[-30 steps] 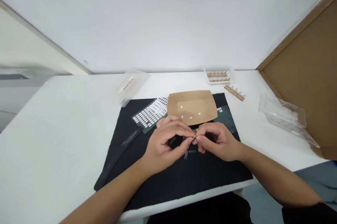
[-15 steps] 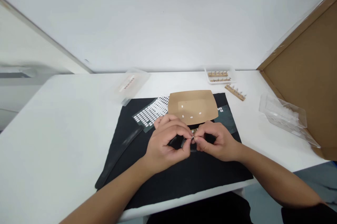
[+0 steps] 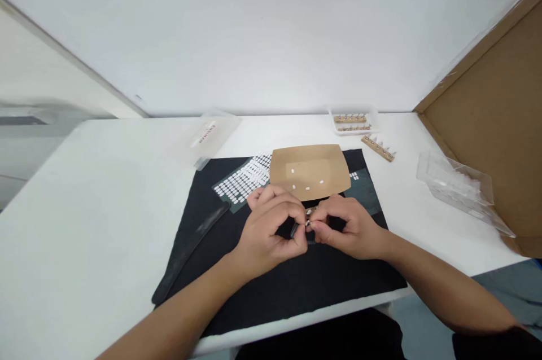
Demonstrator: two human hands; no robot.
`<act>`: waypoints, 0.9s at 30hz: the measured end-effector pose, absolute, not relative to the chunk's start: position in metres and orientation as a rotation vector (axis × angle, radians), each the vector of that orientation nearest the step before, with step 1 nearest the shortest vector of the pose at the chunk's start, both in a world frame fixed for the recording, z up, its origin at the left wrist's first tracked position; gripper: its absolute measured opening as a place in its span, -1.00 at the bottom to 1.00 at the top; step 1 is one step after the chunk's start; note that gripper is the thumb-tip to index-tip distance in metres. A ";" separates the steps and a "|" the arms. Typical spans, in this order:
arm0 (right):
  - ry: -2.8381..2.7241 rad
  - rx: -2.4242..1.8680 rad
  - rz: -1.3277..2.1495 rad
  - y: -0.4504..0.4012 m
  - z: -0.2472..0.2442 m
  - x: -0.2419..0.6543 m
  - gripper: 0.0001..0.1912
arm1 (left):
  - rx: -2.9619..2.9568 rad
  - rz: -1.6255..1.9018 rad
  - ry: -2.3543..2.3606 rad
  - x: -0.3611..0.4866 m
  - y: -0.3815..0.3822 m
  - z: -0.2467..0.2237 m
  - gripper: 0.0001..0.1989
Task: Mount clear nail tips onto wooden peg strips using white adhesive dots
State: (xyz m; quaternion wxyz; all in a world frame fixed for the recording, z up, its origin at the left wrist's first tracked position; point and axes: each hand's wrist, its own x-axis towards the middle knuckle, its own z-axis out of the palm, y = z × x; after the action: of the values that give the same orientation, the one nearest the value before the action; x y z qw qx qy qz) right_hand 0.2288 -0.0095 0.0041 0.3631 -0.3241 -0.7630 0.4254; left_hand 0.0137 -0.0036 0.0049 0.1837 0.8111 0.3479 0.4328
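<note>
Over the black cloth (image 3: 330,281), my left hand (image 3: 273,230) and my right hand (image 3: 349,225) meet fingertip to fingertip. Both pinch at a tiny shiny metal piece (image 3: 308,223); its shape is too small to make out. Just behind the fingertips, a small brown piece with a white oval is partly hidden by the fingers. Beyond the hands stands a brown paper tray (image 3: 308,165) with several white ovals in it. To its left lies a dark sheet covered in white oval stickers (image 3: 241,184).
A black curved strip (image 3: 190,253) lies on the cloth's left. Behind are a clear bag (image 3: 212,134), a clear box with pin-studded wooden strips (image 3: 353,120) and another strip (image 3: 378,148). Farther right are a clear plastic container (image 3: 457,182) and a large cardboard box (image 3: 491,123).
The fingertips and the small metal piece have shifted very slightly left. Both hands keep their pinch, and the things around them lie as before.
</note>
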 end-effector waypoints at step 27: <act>-1.960 -0.834 1.081 -0.009 0.003 0.231 -0.83 | 2.224 1.309 0.891 0.011 0.000 0.005 -0.86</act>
State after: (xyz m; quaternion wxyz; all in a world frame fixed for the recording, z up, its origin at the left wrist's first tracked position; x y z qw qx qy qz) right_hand 0.2308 -0.0090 0.0029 0.3676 -0.3249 -0.7630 0.4210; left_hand 0.0110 -0.0001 0.0050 0.2044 0.7973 0.3194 0.4695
